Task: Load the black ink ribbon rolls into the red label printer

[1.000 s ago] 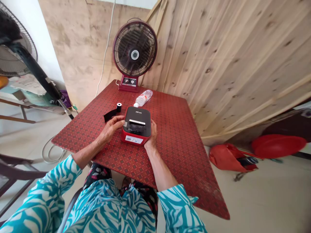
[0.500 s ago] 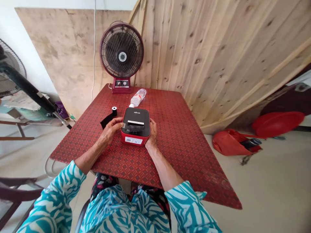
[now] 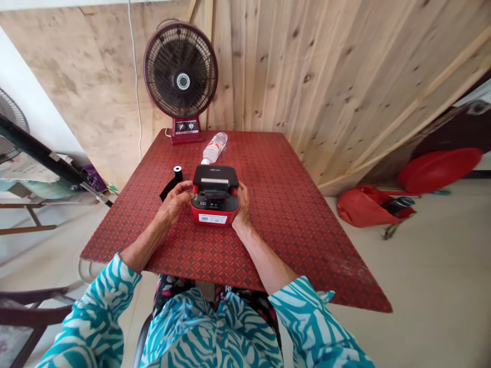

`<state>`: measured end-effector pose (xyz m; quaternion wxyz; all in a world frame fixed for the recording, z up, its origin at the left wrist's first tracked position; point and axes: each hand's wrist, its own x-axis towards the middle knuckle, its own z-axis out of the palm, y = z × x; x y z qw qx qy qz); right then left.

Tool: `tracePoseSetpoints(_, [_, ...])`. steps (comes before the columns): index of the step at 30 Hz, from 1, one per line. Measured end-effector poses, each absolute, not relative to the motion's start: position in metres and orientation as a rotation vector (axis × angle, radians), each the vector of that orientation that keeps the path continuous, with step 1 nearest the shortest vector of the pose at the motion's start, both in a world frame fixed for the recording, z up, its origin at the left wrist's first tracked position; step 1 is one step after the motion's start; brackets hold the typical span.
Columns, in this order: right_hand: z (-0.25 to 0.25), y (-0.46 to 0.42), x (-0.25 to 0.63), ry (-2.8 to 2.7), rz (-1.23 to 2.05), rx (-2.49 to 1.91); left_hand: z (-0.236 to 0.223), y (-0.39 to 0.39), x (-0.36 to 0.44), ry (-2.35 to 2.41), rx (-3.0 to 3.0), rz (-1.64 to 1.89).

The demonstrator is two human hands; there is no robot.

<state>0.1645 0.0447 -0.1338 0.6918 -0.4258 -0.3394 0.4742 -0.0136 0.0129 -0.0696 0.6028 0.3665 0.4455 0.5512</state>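
Observation:
A red and black label printer [image 3: 212, 205] rests on the table with its black lid [image 3: 210, 174] tilted up and the slot inside showing. My left hand [image 3: 174, 202] is closed at its left edge, thumb on the top near the lid's side. Around the right side curls my right hand [image 3: 242, 204], its fingers partly hidden behind the casing. A small black paper roll [image 3: 177, 175] with a white core stands left of the printer, its loose strip trailing toward my left hand. Behind the printer lies a clear plastic bottle [image 3: 215, 147] on its side.
A dark red fan [image 3: 181, 82] stands at the back left of the red patterned table [image 3: 299, 230]. Behind it rises a wooden plank wall [image 3: 291, 66]. On the floor to the right sits a red bag [image 3: 360, 207]; a black pole [image 3: 42, 151] slants in from the left.
The printer's lid has swung up from closed to tilted open, showing its inside. Both hands have stayed at its sides. The whole view has shifted slightly.

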Motion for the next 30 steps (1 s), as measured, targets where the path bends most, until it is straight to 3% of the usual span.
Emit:
tracePoseSetpoints(12, [-0.138,0.048,0.167,-0.815,1.016,-0.951,-0.066,0.011,-0.017,1.101,0.950,1.250])
tracePoseSetpoints(17, [-0.139,0.049,0.167,-0.823,1.022,-0.921,-0.041,0.016,-0.023,1.300,1.458,1.229])
tracePoseSetpoints(23, [-0.136,0.050,0.166,-0.867,1.006,-0.925,-0.002,0.050,0.007,1.245,1.989,0.774])
tracePoseSetpoints(30, [-0.125,0.049,0.162,-0.884,0.991,-0.945,-0.010,0.094,0.022,1.511,2.365,0.293])
